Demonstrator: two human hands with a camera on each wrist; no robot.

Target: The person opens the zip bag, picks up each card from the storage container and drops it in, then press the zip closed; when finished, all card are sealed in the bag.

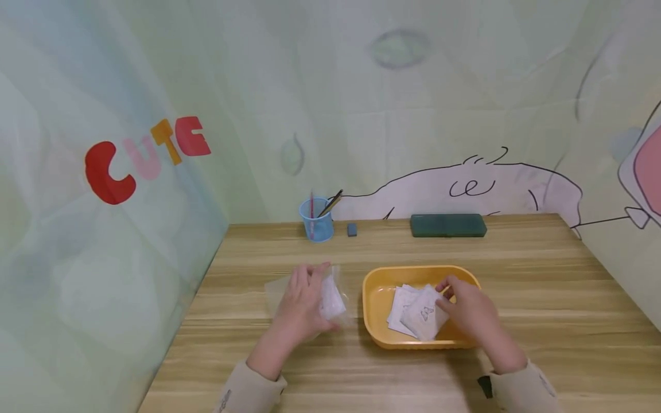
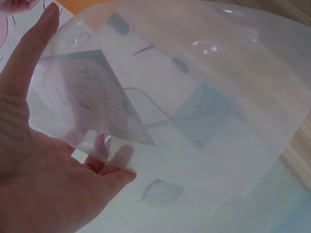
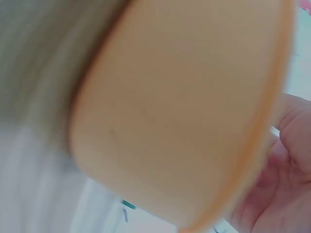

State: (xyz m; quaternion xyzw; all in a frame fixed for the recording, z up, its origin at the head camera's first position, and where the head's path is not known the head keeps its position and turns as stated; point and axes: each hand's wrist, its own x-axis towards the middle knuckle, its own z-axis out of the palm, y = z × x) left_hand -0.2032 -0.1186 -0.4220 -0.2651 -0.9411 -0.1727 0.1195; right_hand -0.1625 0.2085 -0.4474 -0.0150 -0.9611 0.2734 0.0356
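My left hand [image 1: 301, 307] holds a clear plastic bag [image 2: 233, 160] above the table, left of a yellow basket [image 1: 379, 338]. White paper [image 2: 77, 99] with faint markings shows inside the bag; in the left wrist view the thumb stands along one edge and the fingers lie behind the plastic. Over the basket, my right hand [image 1: 472, 310] pinches the upper right corner of a white square card [image 1: 424, 318] with a small butterfly drawing. More white cards [image 1: 396, 310] lie beneath it. The right wrist view shows mostly the basket's outer wall [image 3: 175, 107], which hides the fingertips.
At the back of the wooden table [image 1: 248, 252] stands a blue cup [image 1: 318, 229] with several pencils. Beside it are a small blue-grey eraser [image 1: 352, 230] and a long dark green case [image 1: 448, 226]. A printed cloth wall [image 1: 258, 86] rises behind and at the sides.
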